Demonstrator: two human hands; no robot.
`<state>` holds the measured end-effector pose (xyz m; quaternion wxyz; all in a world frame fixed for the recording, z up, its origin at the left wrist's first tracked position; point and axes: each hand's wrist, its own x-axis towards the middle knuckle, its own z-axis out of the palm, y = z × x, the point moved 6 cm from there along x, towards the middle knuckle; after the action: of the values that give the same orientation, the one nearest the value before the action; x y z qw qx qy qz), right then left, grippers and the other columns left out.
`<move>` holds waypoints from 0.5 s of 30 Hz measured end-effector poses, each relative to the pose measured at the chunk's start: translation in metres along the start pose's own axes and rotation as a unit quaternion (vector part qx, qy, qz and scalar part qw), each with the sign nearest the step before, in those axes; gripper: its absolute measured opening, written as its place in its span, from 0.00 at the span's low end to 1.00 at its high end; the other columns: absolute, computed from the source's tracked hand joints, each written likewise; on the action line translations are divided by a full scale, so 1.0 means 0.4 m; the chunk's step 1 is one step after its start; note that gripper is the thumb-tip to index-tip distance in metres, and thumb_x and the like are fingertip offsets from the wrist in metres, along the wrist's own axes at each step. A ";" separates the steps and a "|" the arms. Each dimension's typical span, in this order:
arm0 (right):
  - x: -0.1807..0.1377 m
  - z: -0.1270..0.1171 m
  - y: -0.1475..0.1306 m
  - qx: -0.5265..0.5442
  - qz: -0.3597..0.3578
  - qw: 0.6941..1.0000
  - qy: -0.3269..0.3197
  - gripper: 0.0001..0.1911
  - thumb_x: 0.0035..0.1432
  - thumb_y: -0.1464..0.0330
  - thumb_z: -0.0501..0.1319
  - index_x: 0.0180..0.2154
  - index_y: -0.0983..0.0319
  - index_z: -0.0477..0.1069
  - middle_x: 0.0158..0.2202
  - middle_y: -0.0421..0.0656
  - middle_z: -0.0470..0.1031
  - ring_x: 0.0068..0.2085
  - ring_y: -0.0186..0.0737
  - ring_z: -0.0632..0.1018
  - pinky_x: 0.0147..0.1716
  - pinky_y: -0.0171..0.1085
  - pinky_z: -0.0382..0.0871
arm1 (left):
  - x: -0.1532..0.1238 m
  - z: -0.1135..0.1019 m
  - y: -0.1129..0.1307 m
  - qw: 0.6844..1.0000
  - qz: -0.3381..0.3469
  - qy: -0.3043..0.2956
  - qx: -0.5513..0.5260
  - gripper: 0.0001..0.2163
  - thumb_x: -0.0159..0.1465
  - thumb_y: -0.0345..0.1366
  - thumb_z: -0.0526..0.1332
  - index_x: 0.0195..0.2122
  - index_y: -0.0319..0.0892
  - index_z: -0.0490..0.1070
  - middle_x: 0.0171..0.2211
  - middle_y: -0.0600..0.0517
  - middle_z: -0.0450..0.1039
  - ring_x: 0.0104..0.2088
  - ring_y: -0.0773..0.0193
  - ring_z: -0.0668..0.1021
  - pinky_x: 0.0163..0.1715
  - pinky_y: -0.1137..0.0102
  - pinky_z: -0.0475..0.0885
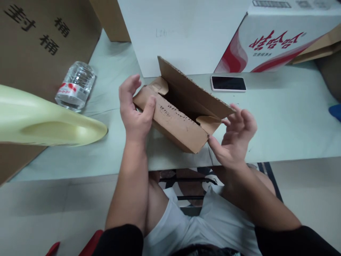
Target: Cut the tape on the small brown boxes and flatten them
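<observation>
A small brown cardboard box (178, 126) is tilted above the front part of the table, its lid flap (190, 85) raised and its inside dark. My left hand (137, 106) grips the box's left end, thumb pressed on the near face and fingers behind the corner. At the right end, my right hand (234, 137) has its thumb at the near corner and its fingers by the flap's far corner, so the box sits between them. Torn, rough marks run along the near top edge. The bottom of the box's inside is hidden.
Behind the box stand a large white carton (183, 35) and a red-and-white carton (279, 44). A phone (228, 83) lies before them. At left are a clear plastic bottle (77, 85), a pale green curved object (53, 119) and a big brown carton (48, 42).
</observation>
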<state>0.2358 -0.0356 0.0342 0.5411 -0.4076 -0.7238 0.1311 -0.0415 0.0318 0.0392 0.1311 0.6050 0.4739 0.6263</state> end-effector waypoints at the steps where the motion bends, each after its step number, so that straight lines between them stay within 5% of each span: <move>1: -0.001 0.007 0.004 0.029 0.005 0.999 -0.024 0.42 0.64 0.63 0.65 0.72 0.42 0.48 0.62 0.47 0.70 0.64 0.54 0.73 0.61 0.61 0.72 | -0.001 0.003 0.002 1.000 0.000 -0.015 0.017 0.28 0.65 0.62 0.63 0.59 0.51 0.67 0.62 0.50 0.70 0.68 0.50 0.69 0.69 0.51 0.65; 6: -0.015 0.021 0.014 0.094 0.017 0.991 -0.097 0.33 0.66 0.68 0.64 0.69 0.47 0.59 0.54 0.44 0.80 0.69 0.51 0.72 0.69 0.60 0.66 | -0.004 0.017 0.029 0.992 0.030 -0.091 0.082 0.14 0.70 0.50 0.59 0.49 0.52 0.78 0.57 0.52 0.78 0.63 0.50 0.75 0.72 0.47 0.60; 10: -0.016 0.012 0.032 0.147 0.050 0.985 -0.070 0.28 0.66 0.63 0.64 0.65 0.45 0.62 0.60 0.43 0.77 0.68 0.49 0.73 0.68 0.56 0.67 | -0.003 0.031 0.041 0.985 0.031 -0.139 0.099 0.09 0.69 0.41 0.60 0.44 0.52 0.81 0.50 0.54 0.83 0.56 0.52 0.81 0.72 0.48 0.60; 13: -0.013 0.003 0.083 0.128 0.173 0.976 -0.030 0.24 0.68 0.50 0.59 0.61 0.49 0.65 0.65 0.47 0.72 0.65 0.52 0.76 0.64 0.58 0.70 | 0.006 0.008 0.038 0.991 0.025 -0.098 0.084 0.09 0.67 0.37 0.61 0.41 0.52 0.83 0.48 0.55 0.84 0.55 0.53 0.81 0.70 0.50 0.63; 15: -0.025 0.016 0.118 0.103 0.291 0.948 -0.082 0.28 0.69 0.44 0.52 0.60 0.53 0.66 0.60 0.50 0.77 0.61 0.54 0.78 0.64 0.62 0.68 | 0.015 -0.026 0.024 0.997 0.006 -0.035 0.063 0.10 0.64 0.34 0.61 0.39 0.49 0.84 0.46 0.54 0.85 0.53 0.54 0.82 0.66 0.52 0.68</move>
<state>0.2520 -0.0112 -0.0048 0.4573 -0.5306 -0.5980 0.3896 -0.0483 0.0267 0.0520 0.1053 0.6363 0.5035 0.5749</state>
